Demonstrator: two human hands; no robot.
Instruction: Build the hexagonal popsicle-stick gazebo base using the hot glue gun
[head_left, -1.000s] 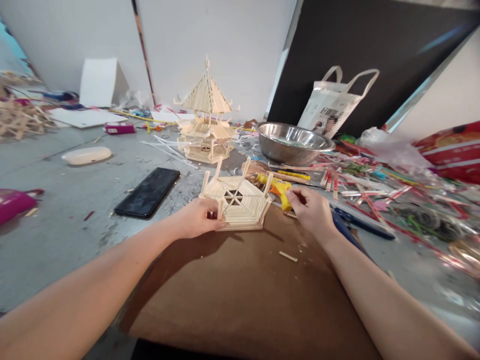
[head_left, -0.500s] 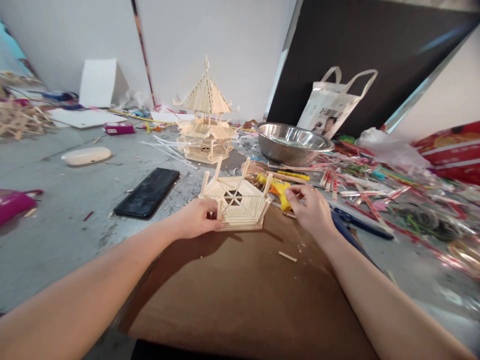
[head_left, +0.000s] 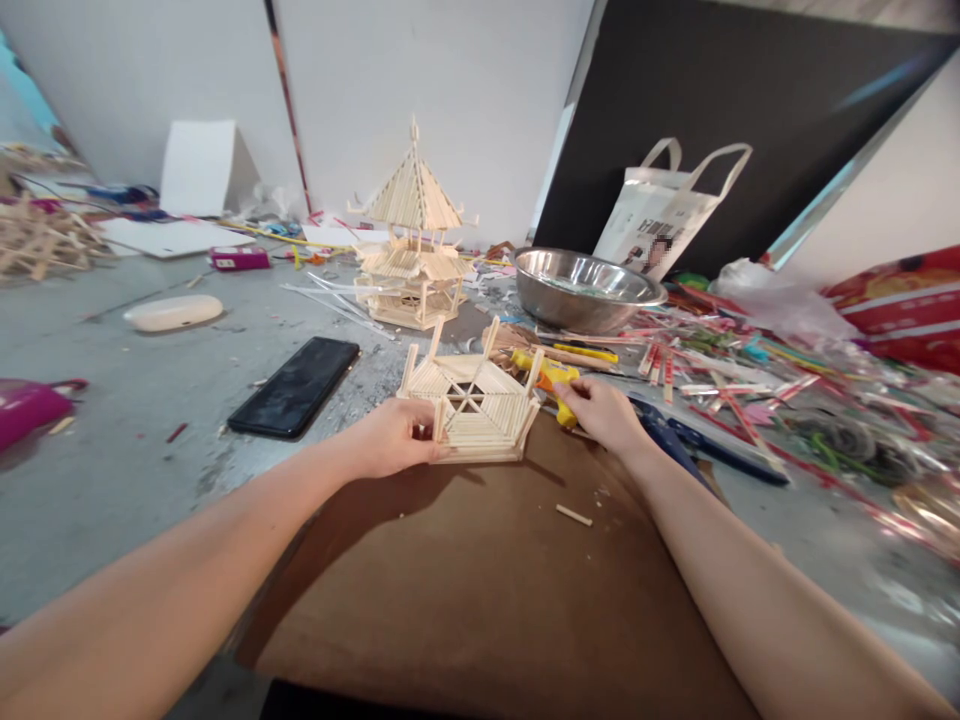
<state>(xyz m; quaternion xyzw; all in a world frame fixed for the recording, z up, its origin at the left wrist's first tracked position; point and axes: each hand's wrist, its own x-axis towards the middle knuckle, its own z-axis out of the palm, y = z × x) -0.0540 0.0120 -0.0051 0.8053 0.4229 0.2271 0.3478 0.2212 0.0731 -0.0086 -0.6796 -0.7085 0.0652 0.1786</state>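
A small hexagonal frame of wooden sticks [head_left: 471,402] stands on the far edge of a brown cardboard sheet [head_left: 480,590]. My left hand [head_left: 390,440] grips its near left corner with closed fingers. My right hand [head_left: 604,415] lies just right of the frame, fingers curled onto the handle of a yellow glue gun [head_left: 545,378] that lies on the floor behind the frame. A loose short stick [head_left: 574,515] lies on the cardboard near my right wrist.
A finished stick pagoda [head_left: 412,245] stands behind. A black phone [head_left: 296,385] lies to the left, a steel bowl [head_left: 589,285] and a white bag [head_left: 664,215] to the right. Coloured sticks and wrappers [head_left: 750,375] litter the right side. Blue scissors [head_left: 697,435] lie beside my right arm.
My right hand has moved left and forward from a loose pinch beside the frame onto the glue gun's handle. My left hand and the frame have stayed put.
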